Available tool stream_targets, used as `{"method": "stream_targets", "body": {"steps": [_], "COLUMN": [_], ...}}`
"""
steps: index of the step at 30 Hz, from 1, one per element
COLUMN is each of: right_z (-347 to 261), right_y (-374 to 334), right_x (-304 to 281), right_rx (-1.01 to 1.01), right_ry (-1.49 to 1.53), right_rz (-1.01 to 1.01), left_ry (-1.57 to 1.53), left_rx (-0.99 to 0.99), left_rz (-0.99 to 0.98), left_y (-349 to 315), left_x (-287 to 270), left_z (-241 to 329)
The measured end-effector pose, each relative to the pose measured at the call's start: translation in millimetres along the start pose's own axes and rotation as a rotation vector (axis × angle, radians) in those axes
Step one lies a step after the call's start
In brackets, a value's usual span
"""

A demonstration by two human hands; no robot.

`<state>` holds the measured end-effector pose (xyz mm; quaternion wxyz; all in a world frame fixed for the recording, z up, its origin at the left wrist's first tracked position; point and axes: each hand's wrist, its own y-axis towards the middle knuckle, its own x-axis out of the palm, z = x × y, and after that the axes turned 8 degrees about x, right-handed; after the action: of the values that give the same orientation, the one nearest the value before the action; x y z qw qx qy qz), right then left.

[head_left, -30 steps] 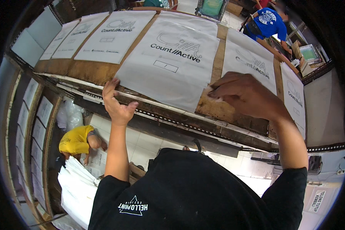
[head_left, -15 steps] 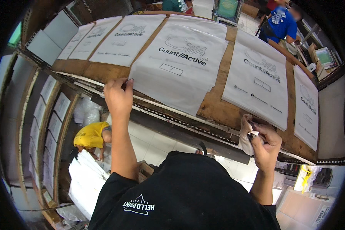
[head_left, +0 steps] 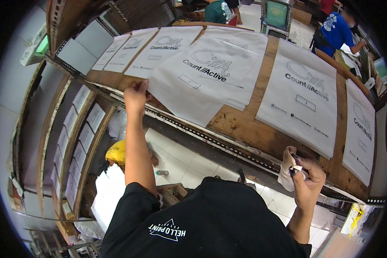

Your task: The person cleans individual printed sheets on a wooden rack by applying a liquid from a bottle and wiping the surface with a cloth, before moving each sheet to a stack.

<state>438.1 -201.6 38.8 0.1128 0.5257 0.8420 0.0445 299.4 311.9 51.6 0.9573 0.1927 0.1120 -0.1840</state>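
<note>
My left hand is closed in a pinch at the left corner of a thin white printed sheet, which looks like plastic. This sheet lies askew over a stack of like sheets on a brown wooden board. In my right hand, near the board's front edge, is a crumpled pale cloth. A small dark and white thing also shows between those fingers; its kind cannot be made out. Just beyond the right hand is another printed stack.
More printed stacks lie along the board, with one at the far right. Racks of printed sheets stand at left. A person in yellow crouches below; a person in blue sits at back right.
The top sheet has slid left and turned askew with my left hand, showing the stack beneath. My right hand keeps the cloth. The view has shifted, and the person in yellow has bent lower.
</note>
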Motion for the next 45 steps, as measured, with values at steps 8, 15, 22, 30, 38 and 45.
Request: {"method": "stream_targets", "body": {"steps": [8,15,22,30,38,45], "right_z": [-6,-19,-33,-36,-76,-107], "right_y": [8,16,17,16,68,138], "right_x": [10,16,21,38,93,185], "right_rx": [-0.008,-0.031,-0.075,-0.005,-0.134,-0.389], "right_ry": [0.063,0.038,0.036,-0.020,-0.217,-0.516], "right_rz": [-0.087,-0.085,-0.090,-0.113,-0.324,-0.579], "left_ry": [-0.575,-0.847,-0.326,-0.383,-0.295,0.584], "left_rx": [-0.157,0.102,0.985,0.030,0.106,0.590], "left_rz": [-0.016,-0.151,-0.250,0.014,0.016,0.103], "left_y": [-9,66,170,37,-44,-54], "left_x": [19,85,52,-17,-3,-26], "left_z": [-3,2,7,-20,-18,-25]}}
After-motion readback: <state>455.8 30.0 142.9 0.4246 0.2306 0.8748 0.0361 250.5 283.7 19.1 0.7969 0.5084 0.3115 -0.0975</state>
